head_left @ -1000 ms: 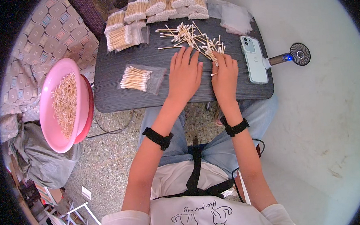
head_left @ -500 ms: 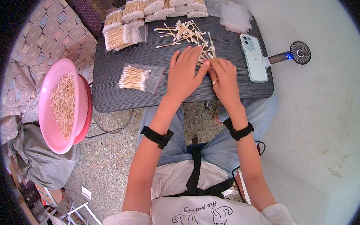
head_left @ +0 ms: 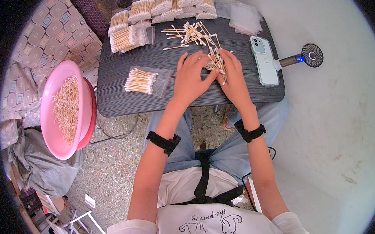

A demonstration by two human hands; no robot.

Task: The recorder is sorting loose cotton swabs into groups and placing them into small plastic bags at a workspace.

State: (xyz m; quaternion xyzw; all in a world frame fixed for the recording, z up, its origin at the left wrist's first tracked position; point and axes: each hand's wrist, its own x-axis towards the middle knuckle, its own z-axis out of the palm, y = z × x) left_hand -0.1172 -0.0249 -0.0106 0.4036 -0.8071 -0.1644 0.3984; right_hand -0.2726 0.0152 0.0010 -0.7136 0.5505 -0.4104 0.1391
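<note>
A bunch of cotton swabs (head_left: 217,61) is gathered between my two hands over the dark table. My left hand (head_left: 192,77) presses against its left side, thumb reaching toward the lower ends and fingers curved. On the other side, my right hand (head_left: 234,76) has its fingers laid along the swabs, closing them in; its thumb is partly hidden. Just beyond my fingers, a loose pile of cotton swabs (head_left: 193,34) lies scattered. To the left of my left hand is a clear plastic bag (head_left: 163,82) with a row of swabs in it.
Several filled swab bags (head_left: 162,6) are stacked along the table's far edge. Flat clear bags (head_left: 246,18) lie at the far right, near a phone (head_left: 266,66) and a small fan (head_left: 311,55). A pink basin (head_left: 48,124) of swabs stands left of the table (head_left: 114,101).
My right hand has turned more upright, its fingers now stretching forward along the bunch. More swabs show between my hands, drawn closer together. My left hand has hardly moved.
</note>
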